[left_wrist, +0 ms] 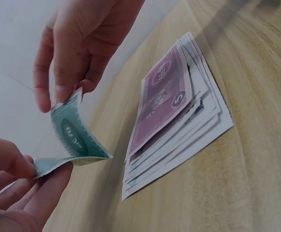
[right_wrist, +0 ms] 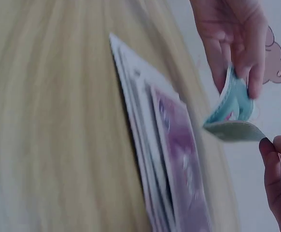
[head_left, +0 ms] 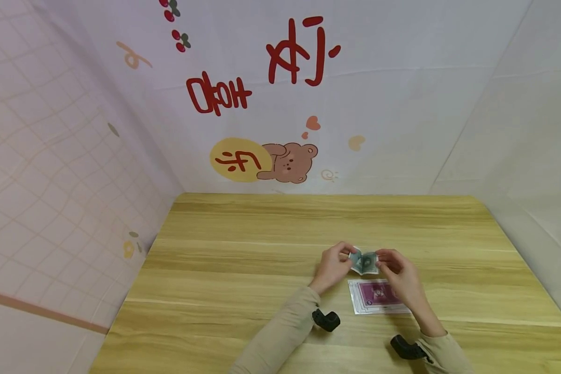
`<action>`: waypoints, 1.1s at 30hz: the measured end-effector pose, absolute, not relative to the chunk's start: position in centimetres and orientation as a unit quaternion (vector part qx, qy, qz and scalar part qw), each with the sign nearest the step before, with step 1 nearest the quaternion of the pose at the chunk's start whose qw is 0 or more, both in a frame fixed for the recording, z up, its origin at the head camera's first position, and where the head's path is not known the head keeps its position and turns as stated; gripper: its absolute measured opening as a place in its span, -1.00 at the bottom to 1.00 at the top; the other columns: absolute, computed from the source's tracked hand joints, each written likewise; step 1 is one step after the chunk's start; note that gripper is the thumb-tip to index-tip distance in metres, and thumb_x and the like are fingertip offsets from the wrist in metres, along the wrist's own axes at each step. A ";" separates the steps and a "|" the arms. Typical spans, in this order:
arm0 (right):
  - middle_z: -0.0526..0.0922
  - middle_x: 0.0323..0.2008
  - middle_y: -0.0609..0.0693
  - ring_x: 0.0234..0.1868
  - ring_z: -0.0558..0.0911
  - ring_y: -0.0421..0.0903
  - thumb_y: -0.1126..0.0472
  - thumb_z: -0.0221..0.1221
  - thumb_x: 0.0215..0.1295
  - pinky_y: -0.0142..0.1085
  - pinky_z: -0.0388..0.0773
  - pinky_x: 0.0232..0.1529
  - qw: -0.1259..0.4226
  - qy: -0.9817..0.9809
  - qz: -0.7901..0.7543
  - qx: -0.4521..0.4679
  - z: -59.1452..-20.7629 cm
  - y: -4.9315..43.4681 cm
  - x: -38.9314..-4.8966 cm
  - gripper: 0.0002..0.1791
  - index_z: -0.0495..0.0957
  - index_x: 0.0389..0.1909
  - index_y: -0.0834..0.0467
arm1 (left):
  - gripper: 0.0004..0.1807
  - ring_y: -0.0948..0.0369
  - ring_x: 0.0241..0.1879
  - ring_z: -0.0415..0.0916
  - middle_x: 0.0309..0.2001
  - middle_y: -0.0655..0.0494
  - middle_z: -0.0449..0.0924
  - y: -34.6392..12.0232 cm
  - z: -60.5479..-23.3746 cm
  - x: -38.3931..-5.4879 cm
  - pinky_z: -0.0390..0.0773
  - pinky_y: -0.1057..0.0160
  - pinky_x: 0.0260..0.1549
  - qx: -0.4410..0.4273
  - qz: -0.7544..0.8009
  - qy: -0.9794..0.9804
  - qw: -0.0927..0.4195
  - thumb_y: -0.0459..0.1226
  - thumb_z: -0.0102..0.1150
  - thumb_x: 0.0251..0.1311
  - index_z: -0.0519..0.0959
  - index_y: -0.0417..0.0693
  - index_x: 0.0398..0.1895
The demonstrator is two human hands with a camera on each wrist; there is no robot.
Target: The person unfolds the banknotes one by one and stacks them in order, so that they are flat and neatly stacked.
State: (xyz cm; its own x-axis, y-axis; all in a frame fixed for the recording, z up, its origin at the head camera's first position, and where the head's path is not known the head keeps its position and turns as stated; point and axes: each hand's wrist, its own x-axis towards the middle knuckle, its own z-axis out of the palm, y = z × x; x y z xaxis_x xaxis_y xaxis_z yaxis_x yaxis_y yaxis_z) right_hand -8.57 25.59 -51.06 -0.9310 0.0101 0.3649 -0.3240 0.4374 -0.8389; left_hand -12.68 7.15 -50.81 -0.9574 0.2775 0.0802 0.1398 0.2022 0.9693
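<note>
Between my two hands is a small green play-money note, creased in the middle so that its halves rise in a V. My left hand pinches its left end between thumb and fingers. At the opposite end, my right hand pinches the note the same way. The left wrist view shows the note held above the table, apart from the pile beside it. That pile of play-money notes lies just nearer to me, with a purple note marked 5 on top. My right hand covers part of the pile in the head view.
The wooden table reaches back to a white cloth wall with red lettering and a printed bear. Another cloth wall stands on the left. Black wrist devices sit at both cuffs.
</note>
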 end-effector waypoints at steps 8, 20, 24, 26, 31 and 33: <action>0.67 -0.27 0.27 -0.31 0.62 -0.33 0.52 0.21 0.18 -0.59 0.52 -0.31 0.162 -0.855 0.487 0.068 -51.4 27.4 -8.1 -0.81 0.60 -0.17 0.39 | -0.78 0.21 -0.30 0.64 -0.25 -0.08 0.66 6.6 -50.9 -12.5 0.56 0.44 -0.28 0.146 0.632 0.760 0.044 -0.59 0.21 0.04 0.63 -0.31 -0.22; 0.68 -0.38 0.20 -0.39 0.58 -0.40 0.47 0.28 0.14 -0.63 0.47 -0.35 0.170 -0.878 0.445 0.036 -51.4 29.3 -7.4 -0.84 0.61 -0.23 0.34 | -0.84 0.35 -0.37 0.59 -0.34 0.01 0.67 6.7 -51.5 -12.0 0.55 0.45 -0.32 0.160 0.627 0.761 0.041 -0.53 0.30 0.05 0.63 -0.28 -0.26; 0.68 -0.34 0.21 -0.37 0.57 -0.38 0.50 0.27 0.13 -0.64 0.47 -0.35 0.166 -0.886 0.431 0.039 -51.3 30.1 -7.0 -0.82 0.61 -0.22 0.34 | -0.83 0.40 -0.42 0.57 -0.34 0.07 0.65 6.9 -51.6 -11.5 0.53 0.45 -0.41 0.150 0.618 0.770 0.052 -0.48 0.33 0.05 0.63 -0.21 -0.26; 0.67 -0.33 0.22 -0.36 0.57 -0.37 0.51 0.27 0.13 -0.64 0.47 -0.35 0.163 -0.890 0.424 0.044 -51.3 30.4 -6.8 -0.82 0.60 -0.22 0.35 | -0.82 0.43 -0.45 0.56 -0.36 0.11 0.64 7.1 -51.7 -11.2 0.52 0.46 -0.45 0.147 0.611 0.776 0.057 -0.46 0.35 0.04 0.63 -0.18 -0.26; 0.68 -0.34 0.22 -0.38 0.59 -0.37 0.53 0.29 0.08 -0.63 0.47 -0.38 0.164 -0.897 0.407 0.048 -51.6 31.1 -6.4 -0.80 0.61 -0.25 0.32 | -0.82 0.46 -0.48 0.55 -0.41 0.19 0.63 7.6 -51.8 -10.4 0.52 0.49 -0.46 0.158 0.585 0.794 0.054 -0.45 0.37 0.00 0.64 -0.16 -0.29; 0.68 -0.35 0.20 -0.40 0.61 -0.32 0.54 0.29 0.05 -0.62 0.48 -0.39 0.163 -0.900 0.401 0.050 -51.6 31.2 -6.3 -0.78 0.61 -0.25 0.31 | -0.82 0.47 -0.49 0.54 -0.42 0.18 0.62 7.8 -51.8 -10.0 0.51 0.51 -0.45 0.164 0.577 0.798 0.051 -0.46 0.38 -0.01 0.63 -0.18 -0.30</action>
